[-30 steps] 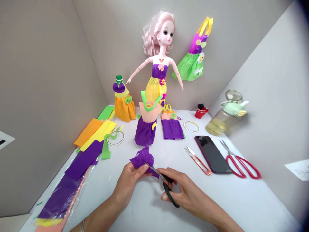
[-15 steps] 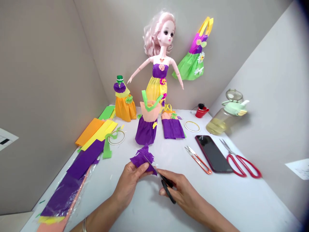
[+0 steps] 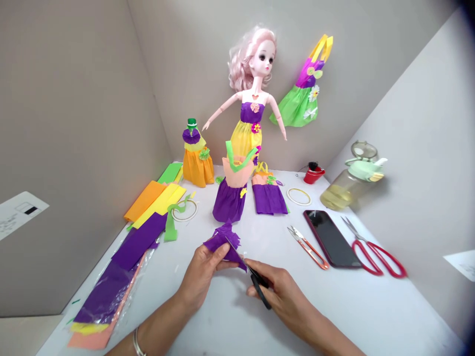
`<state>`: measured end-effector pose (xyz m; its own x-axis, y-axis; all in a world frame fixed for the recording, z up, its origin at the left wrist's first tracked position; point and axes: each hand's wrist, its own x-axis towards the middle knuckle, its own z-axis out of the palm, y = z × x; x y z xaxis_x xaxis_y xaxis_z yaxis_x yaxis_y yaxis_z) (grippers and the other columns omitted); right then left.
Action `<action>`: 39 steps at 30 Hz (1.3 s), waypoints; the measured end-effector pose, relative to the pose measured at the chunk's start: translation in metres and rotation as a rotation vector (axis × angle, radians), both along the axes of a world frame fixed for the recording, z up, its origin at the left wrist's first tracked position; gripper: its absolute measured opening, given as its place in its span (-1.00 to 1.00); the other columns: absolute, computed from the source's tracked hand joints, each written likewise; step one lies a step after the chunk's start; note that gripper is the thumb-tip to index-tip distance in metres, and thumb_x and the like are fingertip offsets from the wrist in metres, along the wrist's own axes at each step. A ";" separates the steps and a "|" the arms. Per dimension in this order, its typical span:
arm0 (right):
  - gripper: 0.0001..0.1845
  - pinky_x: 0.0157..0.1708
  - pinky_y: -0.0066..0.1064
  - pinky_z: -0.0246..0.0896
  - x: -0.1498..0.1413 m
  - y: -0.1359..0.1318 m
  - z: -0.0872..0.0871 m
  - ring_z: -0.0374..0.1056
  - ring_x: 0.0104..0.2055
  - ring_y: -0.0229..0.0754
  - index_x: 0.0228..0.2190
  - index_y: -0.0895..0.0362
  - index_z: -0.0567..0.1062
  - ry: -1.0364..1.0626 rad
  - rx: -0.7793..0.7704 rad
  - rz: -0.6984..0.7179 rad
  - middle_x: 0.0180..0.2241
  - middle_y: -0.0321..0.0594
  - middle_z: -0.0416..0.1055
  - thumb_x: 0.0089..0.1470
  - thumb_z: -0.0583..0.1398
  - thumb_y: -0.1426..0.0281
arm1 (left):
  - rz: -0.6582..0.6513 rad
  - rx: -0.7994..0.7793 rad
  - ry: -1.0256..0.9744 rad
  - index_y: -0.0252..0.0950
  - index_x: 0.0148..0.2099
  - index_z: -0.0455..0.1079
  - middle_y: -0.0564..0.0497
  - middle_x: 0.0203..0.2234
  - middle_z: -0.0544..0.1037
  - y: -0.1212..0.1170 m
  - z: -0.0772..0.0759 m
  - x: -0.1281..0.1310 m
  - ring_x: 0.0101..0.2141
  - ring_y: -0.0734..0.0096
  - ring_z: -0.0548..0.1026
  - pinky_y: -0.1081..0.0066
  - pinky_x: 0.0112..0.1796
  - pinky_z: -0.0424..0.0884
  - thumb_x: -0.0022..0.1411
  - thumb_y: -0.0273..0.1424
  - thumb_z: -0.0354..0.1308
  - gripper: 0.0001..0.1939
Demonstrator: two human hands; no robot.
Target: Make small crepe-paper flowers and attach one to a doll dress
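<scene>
Between thumb and fingers, my left hand (image 3: 203,274) pinches a crumpled piece of purple crepe paper (image 3: 218,239) with ragged edges. My right hand (image 3: 276,287) grips small black-handled scissors (image 3: 261,289), their blades lying across the paper. Part of the blades is hidden by the paper, so how far they are apart is unclear. Just beyond the paper stands a small dress (image 3: 230,198) with a purple skirt, peach top and green straps. To its right lies another purple and peach dress (image 3: 269,197) with yellow straps.
A pink-haired doll (image 3: 248,111) stands at the back, beside an orange-skirted bottle (image 3: 198,165). Folded coloured papers (image 3: 139,240) line the left side. On the right are orange thread snips (image 3: 308,249), a phone (image 3: 330,240), red-handled scissors (image 3: 373,252) and a water bottle (image 3: 349,185).
The view has shifted, so the whole scene sits slightly further right and lower. Both hands keep their hold on the paper and scissors, with the blades still across the paper.
</scene>
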<state>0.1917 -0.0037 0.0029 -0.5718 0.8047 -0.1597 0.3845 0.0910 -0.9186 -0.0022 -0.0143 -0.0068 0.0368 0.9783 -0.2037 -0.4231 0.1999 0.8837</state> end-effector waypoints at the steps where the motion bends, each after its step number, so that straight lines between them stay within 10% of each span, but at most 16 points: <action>1: -0.56 -0.36 -0.52 0.17 0.000 0.000 0.000 0.16 -0.43 -0.27 0.03 0.04 0.48 -0.008 0.005 -0.002 -0.41 -0.38 0.38 0.09 0.21 0.34 | 0.001 0.005 0.010 -0.33 -0.21 0.52 -0.05 -0.36 0.65 0.000 -0.001 0.000 -0.31 0.30 0.59 0.37 -0.23 0.52 0.22 -0.24 0.24 -0.76; 39: -0.79 -0.41 -0.50 -0.01 0.002 -0.004 0.000 -0.02 -0.42 -0.29 -0.26 0.09 0.45 0.057 0.027 0.017 -0.46 -0.41 0.11 0.15 0.20 0.21 | -0.102 0.028 0.061 -0.33 -0.22 0.55 -0.03 -0.38 0.65 -0.004 -0.002 0.001 -0.32 0.33 0.57 0.37 -0.19 0.50 0.23 -0.29 0.24 -0.80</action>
